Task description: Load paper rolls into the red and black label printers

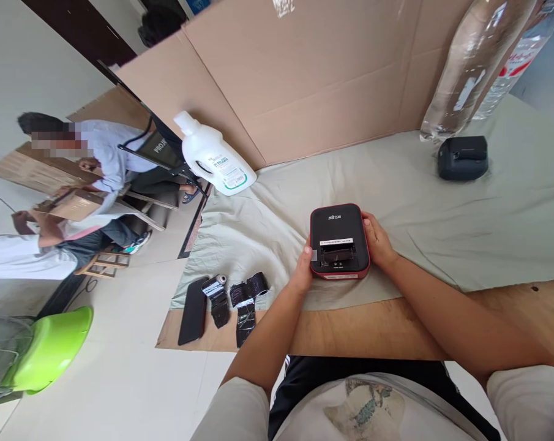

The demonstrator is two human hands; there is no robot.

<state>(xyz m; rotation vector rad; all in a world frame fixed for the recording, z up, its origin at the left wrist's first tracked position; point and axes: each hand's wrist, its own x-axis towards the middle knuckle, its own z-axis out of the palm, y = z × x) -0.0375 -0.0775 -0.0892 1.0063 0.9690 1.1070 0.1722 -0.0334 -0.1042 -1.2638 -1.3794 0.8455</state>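
Note:
A black label printer with a red rim sits on the cloth in front of me. Dark film shows in the slot on its top, under a white sticker strip. My left hand grips its left side, the thumb at the top edge. Along the opposite side, my right hand is closed around it, some of its fingers hidden. To the left lie a roll of black ribbon with a white core end and a second, partly unrolled black ribbon. A flat black smartphone-like slab lies beside them.
A white jug stands against the cardboard panel. A dark rounded device is at the right, near large clear bottles. Beyond the table's left edge, people sit with a box, and a green basin is on the floor.

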